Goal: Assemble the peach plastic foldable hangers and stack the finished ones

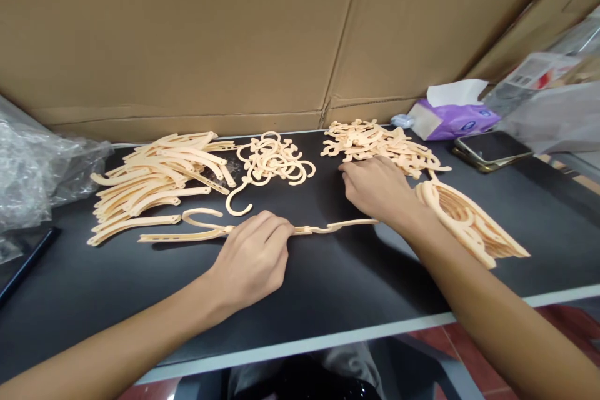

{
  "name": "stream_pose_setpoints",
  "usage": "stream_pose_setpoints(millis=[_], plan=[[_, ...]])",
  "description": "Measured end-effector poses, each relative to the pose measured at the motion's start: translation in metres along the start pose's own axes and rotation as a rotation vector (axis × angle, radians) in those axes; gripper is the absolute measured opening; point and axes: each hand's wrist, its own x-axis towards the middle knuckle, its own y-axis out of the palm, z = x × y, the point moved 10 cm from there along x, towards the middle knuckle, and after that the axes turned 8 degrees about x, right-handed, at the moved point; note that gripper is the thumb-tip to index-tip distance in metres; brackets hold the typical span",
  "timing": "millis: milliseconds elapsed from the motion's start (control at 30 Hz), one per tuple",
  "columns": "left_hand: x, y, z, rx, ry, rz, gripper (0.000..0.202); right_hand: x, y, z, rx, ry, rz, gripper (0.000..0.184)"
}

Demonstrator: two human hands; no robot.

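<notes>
My left hand (pixel 257 250) is closed around the middle of a cream plastic hanger (pixel 182 236) lying low over the table. The hanger's hook (pixel 201 212) and a slotted arm stick out on the left, and linked thinner pieces extend right toward my other wrist. My right hand (pixel 375 187) is at the front edge of a pile of small cream connector pieces (pixel 375 140). Its fingers curl downward, and the fingertips are hidden, so anything in them does not show. Loose hooks (pixel 276 159) lie heaped between the hands, behind the hanger.
Curved hanger arms (pixel 159 169) are piled at the left. Folded hangers (pixel 462 219) stand stacked under my right forearm's side. Farther right are a purple tissue pack (pixel 462 119) and phones (pixel 494 147). Clear plastic (pixel 37 169) lies far left; cardboard (pixel 187 37) walls the back.
</notes>
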Motion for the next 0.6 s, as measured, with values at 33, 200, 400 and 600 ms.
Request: stream_pose_setpoints(millis=[33,200,400,600], plan=[[0.0001,-0.0002,0.0,0.001,0.0,0.001,0.019,0.0001,-0.0004,0.0005,0.004,-0.001,0.0,0.039],[-0.0006,0.0006,0.0005,-0.001,0.004,0.01,0.018,0.0018,-0.0013,-0.0043,0.034,0.014,-0.04,0.04],[-0.0004,0.0028,-0.0011,-0.019,0.013,0.019,0.018,0.0013,0.0014,-0.0033,0.098,-0.021,-0.071,0.038],[-0.0001,0.0027,-0.0016,-0.022,0.013,0.014,0.019,0.0015,-0.0051,0.0028,0.174,-0.057,-0.082,0.04]])
